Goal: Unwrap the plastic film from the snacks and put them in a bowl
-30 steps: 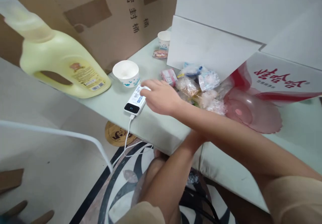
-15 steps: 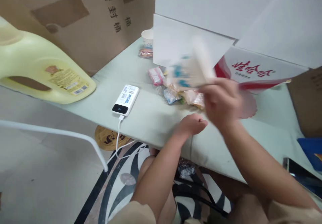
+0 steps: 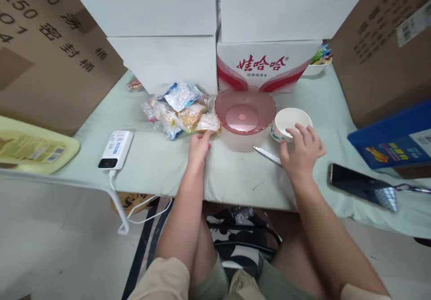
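Note:
My right hand [image 3: 301, 152] is open, fingers spread over the near rim of a white paper bowl [image 3: 280, 134] with a blue pattern; I cannot tell whether the fingertips touch it. The bowl stands upright beside a pink see-through glass bowl [image 3: 242, 120]. A slim white handled tool [image 3: 267, 155], its kind unclear, lies just left of that hand. Partly stretched out, the fingers of my left hand [image 3: 200, 147] reach the near edge of a pile of wrapped snacks [image 3: 183, 98]. They seem to touch the closest packet [image 3: 208, 122]; no firm grip shows.
White cartons [image 3: 161, 62] stand behind the bowls. A power bank [image 3: 116, 149] with a cable and a yellow jug [image 3: 37, 147] lie left. On the right are a phone [image 3: 362, 187], a blue package [image 3: 390, 138] and a large cardboard box [image 3: 387, 53].
The paper bowl, held up in my right hand before, now stands on the table right of the pink bowl. My right hand has opened. My left hand's fist has loosened near the snacks. The view turned right.

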Available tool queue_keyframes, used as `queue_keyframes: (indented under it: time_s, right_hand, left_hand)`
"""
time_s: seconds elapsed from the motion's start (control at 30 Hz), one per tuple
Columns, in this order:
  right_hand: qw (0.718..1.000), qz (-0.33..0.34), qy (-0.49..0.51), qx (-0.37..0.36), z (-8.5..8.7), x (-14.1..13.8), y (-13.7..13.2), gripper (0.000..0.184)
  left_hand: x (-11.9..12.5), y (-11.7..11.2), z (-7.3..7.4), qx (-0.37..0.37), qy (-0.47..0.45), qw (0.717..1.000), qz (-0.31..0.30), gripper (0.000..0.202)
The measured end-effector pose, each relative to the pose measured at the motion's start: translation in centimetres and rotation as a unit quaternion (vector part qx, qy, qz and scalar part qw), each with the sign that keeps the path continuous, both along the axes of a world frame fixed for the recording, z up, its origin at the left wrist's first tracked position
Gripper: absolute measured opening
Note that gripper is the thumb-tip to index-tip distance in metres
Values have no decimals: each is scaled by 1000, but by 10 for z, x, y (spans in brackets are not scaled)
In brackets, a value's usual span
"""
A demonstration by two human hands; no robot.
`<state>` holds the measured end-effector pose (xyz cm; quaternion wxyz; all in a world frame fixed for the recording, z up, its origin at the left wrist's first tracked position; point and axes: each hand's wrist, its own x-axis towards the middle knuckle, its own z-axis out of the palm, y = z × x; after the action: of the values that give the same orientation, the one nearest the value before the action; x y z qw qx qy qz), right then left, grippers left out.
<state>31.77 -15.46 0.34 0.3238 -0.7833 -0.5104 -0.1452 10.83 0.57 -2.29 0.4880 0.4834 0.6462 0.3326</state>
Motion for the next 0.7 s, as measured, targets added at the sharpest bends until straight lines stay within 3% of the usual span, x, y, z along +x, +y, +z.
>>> queue_keyframes:
  time_s: [0.07, 0.17, 0.3, 0.43, 0.57, 0.7]
  right_hand:
    - [999, -9, 3, 31, -20, -6, -9, 25]
    - [996, 74, 0, 40, -38, -22, -24, 26]
    - [989, 129, -9, 65, -40, -36, -36, 30]
    - [986, 143, -7, 82, -39, -38, -32, 28]
    - [981, 169, 0, 92, -44, -45, -22, 26]
    - [975, 202, 50, 78, -48, -60, -9, 24]
  left_hand:
    - [4, 5, 4, -40, -62, 997, 29, 26]
    - [16, 12, 3, -16, -99, 993, 55, 25]
    - [30, 16, -8, 72, -80, 983, 149, 18]
    - [23, 11, -10, 135, -95, 961, 222, 24]
    - [0, -6, 0, 97, -189, 959, 190, 22]
    - [-22, -28, 11, -66, -305, 949, 42, 24]
